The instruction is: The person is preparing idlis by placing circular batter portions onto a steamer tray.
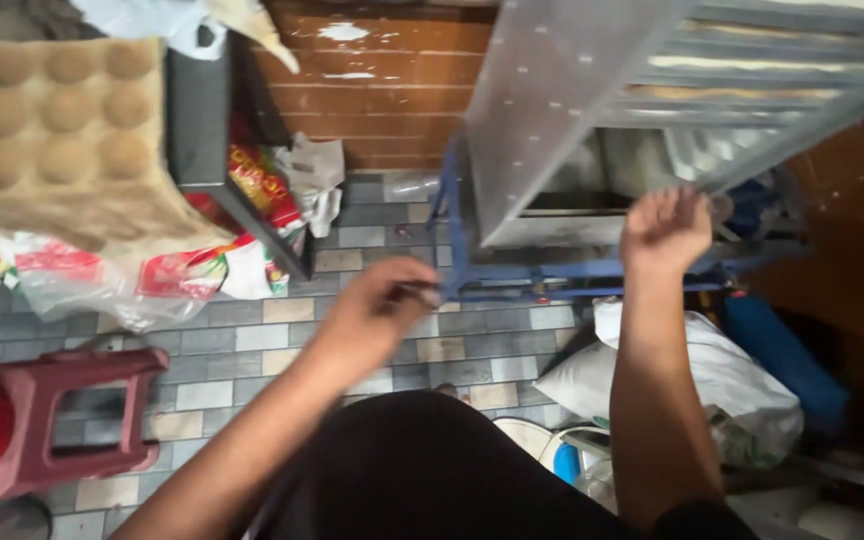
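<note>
My left hand (377,305) is stretched out over the tiled floor with its fingers pinched around a small dark object (418,292) that is too blurred to identify. My right hand (664,228) reaches up to the lower edge of a grey metal rack (552,110) with slatted shelves, its fingers curled against the frame; whether it grips the frame is unclear. The rack sits on a blue metal stand (512,280). My dark-clothed torso fills the bottom centre.
A red plastic stool (47,420) stands at the lower left. Cardboard egg trays (62,130) and plastic bags lie on a dark shelf at the upper left. A white sack (722,375) lies beside the stand on the right. A brick wall (382,80) runs behind.
</note>
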